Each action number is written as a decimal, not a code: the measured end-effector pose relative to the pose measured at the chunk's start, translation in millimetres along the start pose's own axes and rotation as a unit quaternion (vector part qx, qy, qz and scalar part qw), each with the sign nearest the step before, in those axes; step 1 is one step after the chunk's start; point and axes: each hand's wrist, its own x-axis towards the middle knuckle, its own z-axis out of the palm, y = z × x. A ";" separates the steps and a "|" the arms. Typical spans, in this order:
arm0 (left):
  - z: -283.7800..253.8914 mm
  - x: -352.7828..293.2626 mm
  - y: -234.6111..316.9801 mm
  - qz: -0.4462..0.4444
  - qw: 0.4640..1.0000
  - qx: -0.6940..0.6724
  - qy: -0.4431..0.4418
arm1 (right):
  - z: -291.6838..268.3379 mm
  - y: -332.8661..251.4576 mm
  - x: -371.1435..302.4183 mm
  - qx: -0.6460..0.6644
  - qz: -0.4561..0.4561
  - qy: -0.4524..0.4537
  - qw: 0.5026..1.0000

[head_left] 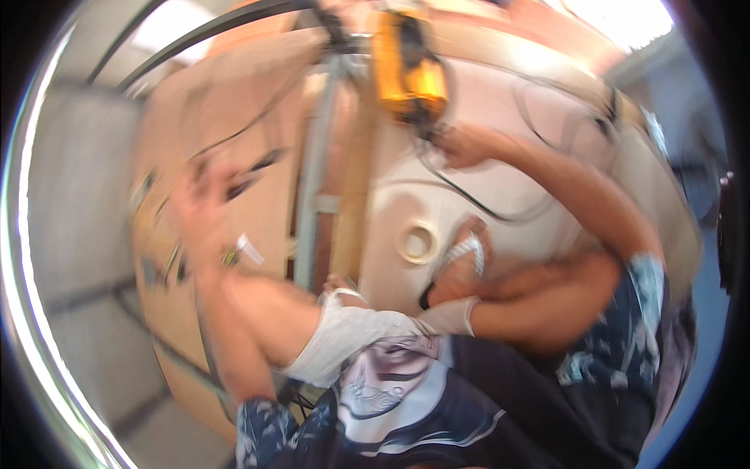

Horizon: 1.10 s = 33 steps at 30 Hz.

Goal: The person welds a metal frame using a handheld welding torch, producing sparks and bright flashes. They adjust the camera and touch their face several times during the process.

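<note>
A yellow-and-black device (410, 66), looking like a corded tool, is at the top centre. My right hand (461, 147) is closed at its lower end, where a black cable (476, 203) comes out and curves to the right. My left hand (207, 184) is at the left over the brown board, smeared by motion. Right beside its fingers is a dark, slim tool (266, 161); blur hides its kind and whether the hand grips it. A roll of pale tape (418, 241) lies on the pale board between the device and my right foot.
A grey metal bar (316, 172) and a wooden strip (355, 180) run between the boards. Small tools (168, 266) and a white scrap (250, 248) lie at the left. Dark metal tubes (211, 35) cross the upper left. My sandalled foot (469, 250) rests on the right board.
</note>
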 end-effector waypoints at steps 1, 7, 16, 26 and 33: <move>3.1 -4.1 -2.0 0.021 0.998 -0.045 -0.027 | 2.9 1.9 -5.5 -0.028 0.018 -0.087 0.996; 20.8 -1.4 -1.4 0.115 0.992 0.031 -0.043 | -7.8 -16.6 -41.3 0.004 0.028 -0.191 0.981; 28.6 -8.6 33.3 0.177 0.977 0.078 -0.093 | 9.6 -53.8 -34.5 0.079 0.118 -0.264 0.954; 41.9 3.0 40.0 0.186 0.974 0.091 -0.089 | 7.8 -148.4 6.5 0.046 -0.020 -0.315 0.948; 41.3 -0.5 44.9 0.224 0.970 0.082 -0.042 | 4.5 -155.5 27.0 0.020 -0.039 -0.286 0.957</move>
